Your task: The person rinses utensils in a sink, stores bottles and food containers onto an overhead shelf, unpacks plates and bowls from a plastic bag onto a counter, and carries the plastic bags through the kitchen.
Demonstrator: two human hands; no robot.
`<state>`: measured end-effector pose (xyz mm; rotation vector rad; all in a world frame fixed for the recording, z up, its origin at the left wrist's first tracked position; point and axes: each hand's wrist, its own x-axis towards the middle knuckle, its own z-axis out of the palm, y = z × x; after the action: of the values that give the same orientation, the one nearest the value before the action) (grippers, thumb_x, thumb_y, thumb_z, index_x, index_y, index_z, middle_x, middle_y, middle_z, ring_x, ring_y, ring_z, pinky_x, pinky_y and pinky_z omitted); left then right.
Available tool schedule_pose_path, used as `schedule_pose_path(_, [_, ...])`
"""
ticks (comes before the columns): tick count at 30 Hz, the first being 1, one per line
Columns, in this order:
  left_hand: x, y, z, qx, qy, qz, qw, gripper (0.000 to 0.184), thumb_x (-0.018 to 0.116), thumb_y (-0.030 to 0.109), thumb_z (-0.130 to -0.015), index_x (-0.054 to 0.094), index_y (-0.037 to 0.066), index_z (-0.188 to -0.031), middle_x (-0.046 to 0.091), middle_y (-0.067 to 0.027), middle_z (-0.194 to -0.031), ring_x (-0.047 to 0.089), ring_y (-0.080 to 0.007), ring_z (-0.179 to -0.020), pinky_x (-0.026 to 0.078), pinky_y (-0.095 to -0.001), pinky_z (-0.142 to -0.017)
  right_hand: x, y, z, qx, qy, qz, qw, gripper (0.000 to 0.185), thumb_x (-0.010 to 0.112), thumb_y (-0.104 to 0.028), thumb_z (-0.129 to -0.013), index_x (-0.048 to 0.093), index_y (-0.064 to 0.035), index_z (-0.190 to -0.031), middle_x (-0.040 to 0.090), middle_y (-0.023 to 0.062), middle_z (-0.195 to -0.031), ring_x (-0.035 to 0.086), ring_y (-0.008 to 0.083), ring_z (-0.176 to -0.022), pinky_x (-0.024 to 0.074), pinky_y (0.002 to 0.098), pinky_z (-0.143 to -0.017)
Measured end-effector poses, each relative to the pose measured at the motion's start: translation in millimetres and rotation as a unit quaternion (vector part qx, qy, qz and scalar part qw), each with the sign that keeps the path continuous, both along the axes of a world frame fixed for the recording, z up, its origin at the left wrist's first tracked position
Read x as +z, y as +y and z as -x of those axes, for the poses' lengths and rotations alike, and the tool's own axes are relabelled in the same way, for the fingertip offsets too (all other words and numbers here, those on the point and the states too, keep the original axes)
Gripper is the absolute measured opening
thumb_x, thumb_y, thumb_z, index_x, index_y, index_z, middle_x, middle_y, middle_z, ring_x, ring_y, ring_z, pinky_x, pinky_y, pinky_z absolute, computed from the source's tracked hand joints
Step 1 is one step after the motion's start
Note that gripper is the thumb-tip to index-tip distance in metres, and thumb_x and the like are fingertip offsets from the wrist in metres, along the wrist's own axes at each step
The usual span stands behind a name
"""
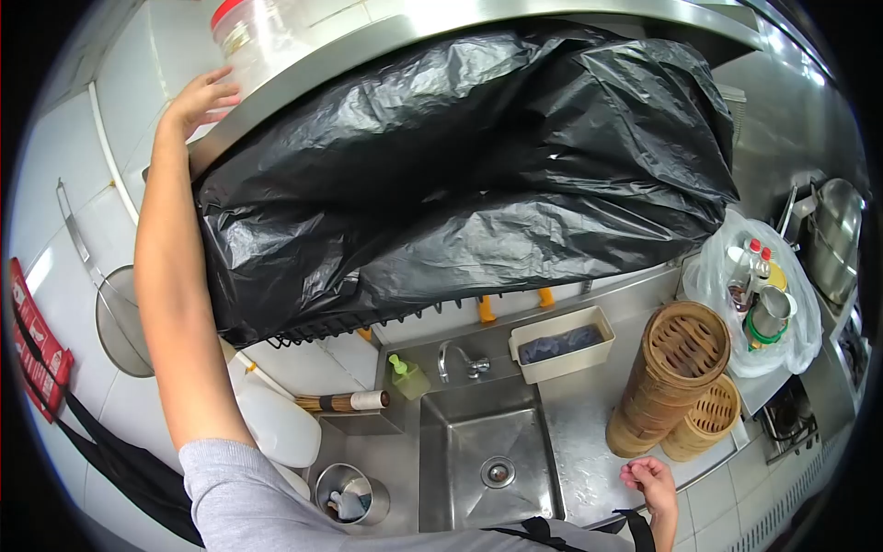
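My left hand (pixel 200 103) is raised high at the upper left, at the end of the metal shelf (pixel 303 78). Its fingers are spread and hold nothing, close to a clear plastic jar (pixel 258 37) with a red lid. Below that shelf, a large sheet of black plastic (pixel 460 166) covers a wire rack (pixel 386 317). Low on the right, my right hand (pixel 651 482) hovers by the counter with its fingers curled in and nothing visible in them. Just beyond it stand a tall stack of bamboo steamers (pixel 658 396) and a shorter one (pixel 704 423).
A steel sink (pixel 451 469) with a tap (pixel 464 363) lies below. Around it are a green soap bottle (pixel 409 377), a beige bin (pixel 566 343) and a metal pot (pixel 377 501). A strainer (pixel 120 322) hangs left. Bottles in a clear bag (pixel 782 350) stand right.
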<state>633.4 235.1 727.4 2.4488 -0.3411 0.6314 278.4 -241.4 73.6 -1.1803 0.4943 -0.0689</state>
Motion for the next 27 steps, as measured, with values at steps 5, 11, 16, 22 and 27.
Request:
schedule_pose_path(5, [2, -6, -10, -0.031, -0.020, -0.089, 0.995, 0.072, 0.061, 0.027, -0.082, 0.028, 0.018, -0.145, 0.048, -0.0111, -0.135, 0.046, -0.0200, -0.121, 0.038, -0.0374, -0.098, 4, 6, -13, 0.025, 0.008, 0.004, 1.000, 0.011, 0.058, -0.010, -0.089, 0.060, -0.0012, -0.096, 0.067, 0.0101, -0.090, 0.066, 0.0169, -0.078, 0.0523, 0.0259, -0.068])
schedule_pose_path(11, [-6, -32, 2, -0.086, -0.046, -0.148, 0.984, 0.069, 0.060, 0.025, -0.082, 0.030, 0.021, -0.144, 0.045, -0.0060, -0.139, 0.043, -0.0217, -0.125, 0.038, -0.0392, -0.099, 0, 7, -1, 0.026, 0.006, 0.004, 1.000, 0.011, 0.059, -0.010, -0.089, 0.060, -0.0014, -0.096, 0.067, 0.0099, -0.089, 0.066, 0.0172, -0.078, 0.0522, 0.0256, -0.068])
schedule_pose_path(16, [3, -17, -17, -0.053, -0.086, -0.133, 0.986, 0.059, 0.055, 0.020, -0.084, 0.039, 0.017, -0.140, 0.050, -0.0052, -0.134, 0.052, -0.0198, -0.113, 0.045, -0.0363, -0.087, -3, -4, 24, -0.007, 0.004, 0.012, 1.000, 0.011, 0.059, -0.011, -0.088, 0.060, -0.0022, -0.094, 0.067, 0.0107, -0.089, 0.065, 0.0170, -0.076, 0.0520, 0.0262, -0.067])
schedule_pose_path(22, [30, 11, -18, -0.133, -0.338, -0.107, 0.925, 0.050, 0.049, 0.040, -0.092, 0.047, 0.013, -0.134, 0.051, -0.0029, -0.134, 0.052, -0.0197, -0.116, 0.041, -0.0352, -0.091, 47, -106, 60, -0.168, -0.077, 0.231, 0.955, 0.011, 0.062, -0.013, -0.084, 0.062, -0.0047, -0.091, 0.062, 0.0007, -0.078, 0.052, 0.0083, -0.068, 0.0425, 0.0229, -0.062])
schedule_pose_path(27, [-111, -124, 178, -0.195, -0.447, -0.195, 0.851, 0.032, 0.044, 0.002, -0.092, 0.048, -0.011, -0.121, 0.058, -0.0214, -0.115, 0.061, -0.0278, -0.098, 0.048, -0.0347, -0.086, 125, -188, 52, -0.326, -0.144, 0.198, 0.913, 0.021, 0.046, -0.026, -0.089, 0.054, -0.0069, -0.088, 0.065, 0.0070, -0.086, 0.060, 0.0122, -0.074, 0.0472, 0.0253, -0.065])
